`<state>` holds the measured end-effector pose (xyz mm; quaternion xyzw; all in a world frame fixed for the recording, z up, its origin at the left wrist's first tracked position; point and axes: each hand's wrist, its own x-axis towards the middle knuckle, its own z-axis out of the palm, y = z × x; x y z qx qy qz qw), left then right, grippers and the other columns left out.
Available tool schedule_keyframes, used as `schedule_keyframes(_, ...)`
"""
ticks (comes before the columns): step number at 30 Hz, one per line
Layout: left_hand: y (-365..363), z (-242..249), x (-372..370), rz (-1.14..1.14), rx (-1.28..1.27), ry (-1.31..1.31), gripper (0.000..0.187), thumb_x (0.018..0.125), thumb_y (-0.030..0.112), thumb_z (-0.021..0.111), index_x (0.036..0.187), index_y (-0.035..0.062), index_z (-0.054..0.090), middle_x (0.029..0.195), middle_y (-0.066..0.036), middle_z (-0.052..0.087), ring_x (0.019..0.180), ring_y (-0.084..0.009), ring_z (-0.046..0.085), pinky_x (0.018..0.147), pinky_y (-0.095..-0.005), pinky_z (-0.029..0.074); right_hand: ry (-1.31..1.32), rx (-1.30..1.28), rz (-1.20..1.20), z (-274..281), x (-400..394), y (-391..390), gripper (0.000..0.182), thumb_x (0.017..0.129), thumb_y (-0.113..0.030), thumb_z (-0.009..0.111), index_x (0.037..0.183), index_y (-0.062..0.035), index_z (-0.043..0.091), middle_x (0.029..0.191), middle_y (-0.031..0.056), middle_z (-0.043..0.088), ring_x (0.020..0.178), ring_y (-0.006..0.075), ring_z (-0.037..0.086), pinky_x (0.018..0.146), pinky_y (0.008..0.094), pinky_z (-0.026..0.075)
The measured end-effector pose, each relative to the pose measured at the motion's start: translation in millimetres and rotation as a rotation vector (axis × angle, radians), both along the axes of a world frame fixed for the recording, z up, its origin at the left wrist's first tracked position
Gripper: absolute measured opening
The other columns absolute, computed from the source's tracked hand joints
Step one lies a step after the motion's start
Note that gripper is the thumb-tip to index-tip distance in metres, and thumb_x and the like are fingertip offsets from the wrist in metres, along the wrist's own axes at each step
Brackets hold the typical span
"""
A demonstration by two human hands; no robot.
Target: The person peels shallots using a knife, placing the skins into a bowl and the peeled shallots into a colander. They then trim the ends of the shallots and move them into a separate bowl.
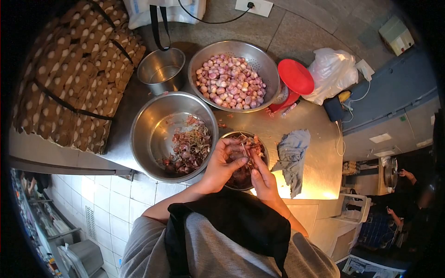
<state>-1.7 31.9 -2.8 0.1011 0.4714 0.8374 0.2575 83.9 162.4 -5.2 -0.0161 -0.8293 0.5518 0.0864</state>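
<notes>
Over a small metal bowl (237, 186) of reddish-brown skins, my two hands meet at their fingertips. My left hand (222, 166) is curled, thumb and fingers closed on a shallot (249, 156) with papery skin and dry strands; fingers partly hide it. My right hand (265, 181) pinches the same shallot from the other side. Left of my left hand stands a wide steel basin (150, 134), with unpeeled shallots (187, 150) and dry stems heaped at its right side. Behind, a colander (269, 65) holds many peeled pink shallots (229, 83).
A deep metal pot (162, 72) stands behind the basin. Strapped egg trays (74, 74) rise at the left. Right of the bowl lies a grey cloth (293, 157). Farther back are a red lid-like disc (296, 76) and a white plastic bag (330, 74). Another person (394, 204) stands far right.
</notes>
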Motion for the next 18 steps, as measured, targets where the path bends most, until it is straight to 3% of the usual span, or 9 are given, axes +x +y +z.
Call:
schedule_keyframes(2,0,0,0,0.025,-0.013,0.062,0.043,0.072,-0.007,0.060,0.107,0.0029,0.036,0.102,-0.008,0.049,0.096,-0.0148,0.048,0.082,-0.0272,0.042,0.046,0.104,-0.013,15,-2,-4,0.040,0.089,-0.016,0.042,0.126,-0.0034,0.036,0.120,0.0178,0.047,0.108,0.0275,0.050,0.084,0.0280,0.040)
schedule_keyframes(8,1,-3,0,0.042,-0.024,0.146,0.042,0.073,-0.008,0.059,0.105,0.0039,0.035,0.104,-0.010,0.049,0.099,-0.0157,0.048,0.084,-0.0284,0.041,-0.016,0.060,-0.031,18,0,-3,0.036,0.089,-0.015,0.042,0.123,-0.0015,0.041,0.121,0.0174,0.046,0.109,0.0246,0.049,0.087,0.0281,0.038)
schedule_keyframes(10,0,-4,0,0.013,-0.025,0.119,0.043,0.073,-0.008,0.059,0.105,0.0057,0.034,0.106,-0.011,0.050,0.101,-0.0162,0.048,0.085,-0.0301,0.040,-0.076,-0.122,-0.045,6,2,1,0.037,0.089,-0.015,0.042,0.123,-0.0012,0.041,0.121,0.0152,0.048,0.106,0.0238,0.050,0.086,0.0275,0.038)
schedule_keyframes(15,0,-4,-1,-0.012,-0.030,0.134,0.040,0.076,-0.007,0.056,0.107,0.0066,0.035,0.108,-0.012,0.049,0.101,-0.0168,0.049,0.087,-0.0302,0.041,-0.144,-0.364,-0.071,-5,2,9,0.038,0.090,-0.015,0.043,0.125,-0.0016,0.039,0.099,0.0037,0.053,0.078,0.0124,0.051,0.067,0.0208,0.040)
schedule_keyframes(18,0,-4,-1,-0.061,0.051,0.042,0.035,0.079,-0.006,0.053,0.107,0.0064,0.037,0.109,-0.011,0.049,0.100,-0.0169,0.049,0.088,-0.0315,0.042,-0.204,-0.590,-0.092,-3,2,10,0.038,0.090,-0.016,0.043,0.125,-0.0025,0.039,0.082,-0.0033,0.048,0.062,0.0041,0.039,0.054,0.0161,0.032)
